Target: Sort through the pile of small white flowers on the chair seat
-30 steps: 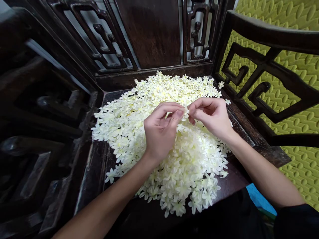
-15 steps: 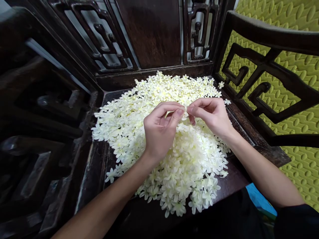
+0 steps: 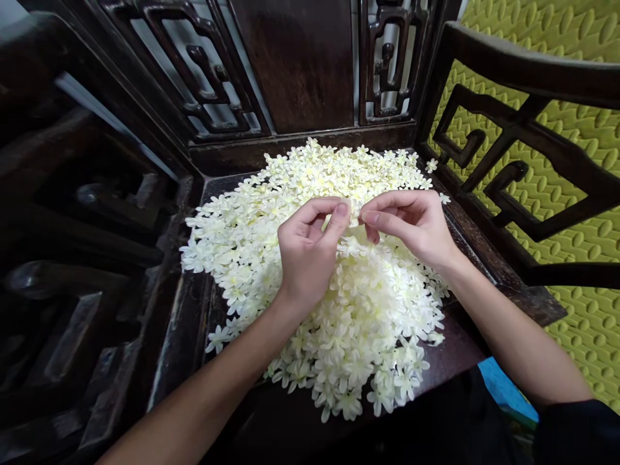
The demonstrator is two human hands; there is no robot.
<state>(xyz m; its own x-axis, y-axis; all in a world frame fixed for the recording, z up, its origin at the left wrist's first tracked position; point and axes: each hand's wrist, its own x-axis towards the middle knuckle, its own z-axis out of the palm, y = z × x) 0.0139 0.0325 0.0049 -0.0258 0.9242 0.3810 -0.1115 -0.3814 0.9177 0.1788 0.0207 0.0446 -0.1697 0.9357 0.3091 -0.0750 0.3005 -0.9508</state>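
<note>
At the centre of the frame, the left hand (image 3: 307, 252)'s grip is closed on 1 small white flower (image 3: 354, 218). Just to its right, the right hand (image 3: 419, 226)'s thumb and finger are pinched together; whether they hold anything, I cannot tell. Beneath both, a flower heap (image 3: 382, 284) covers much of the dark seat (image 3: 455, 342).

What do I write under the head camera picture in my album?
Left hand holds a small pale flower near the right hand, above a heap of flowers on a dark wooden seat.
</note>
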